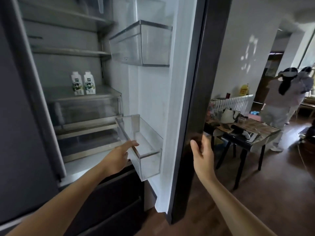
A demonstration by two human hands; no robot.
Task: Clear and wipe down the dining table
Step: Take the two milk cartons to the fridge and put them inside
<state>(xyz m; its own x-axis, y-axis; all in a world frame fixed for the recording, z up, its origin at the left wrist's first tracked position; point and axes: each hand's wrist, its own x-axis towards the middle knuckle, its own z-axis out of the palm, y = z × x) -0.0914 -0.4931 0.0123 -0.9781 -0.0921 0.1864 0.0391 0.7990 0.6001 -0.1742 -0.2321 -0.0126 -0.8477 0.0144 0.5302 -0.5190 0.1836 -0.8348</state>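
Head view: an open fridge (pixel 71 65) fills the left side, and a room with the table lies past the door on the right.
Left hand (pixel 119 156): reaches into the fridge with the forefinger stretched out and the other fingers folded under; it holds nothing.
Left fingertip: touches the near rim of the lower bin (pixel 148 150) on the inside of the door.
Right hand (pixel 202 154): grips the dark outer edge of the door (pixel 196 82), with the thumb on the near face and the fingers curled round behind the edge.
Table (pixel 262 132): stands in the room to the right, beyond the door, well apart from both hands; the right hand is the nearer one, and the door edge stands between the table and the left hand.
On the table: a white bag (pixel 229 114), a glass (pixel 241 120) just right of it, and dark flat items too blurred to name.
Behind the table: a white rack (pixel 238 103) and a yellow bottle (pixel 244 89).
Upper bin (pixel 141 45): clear, higher on the same door.
Cartons (pixel 77 86): two, white, upright, side by side on a shelf (pixel 105 92), above and left of the left hand.
People (pixel 281 106): two stand past the table, on the wooden floor (pixel 281 184).
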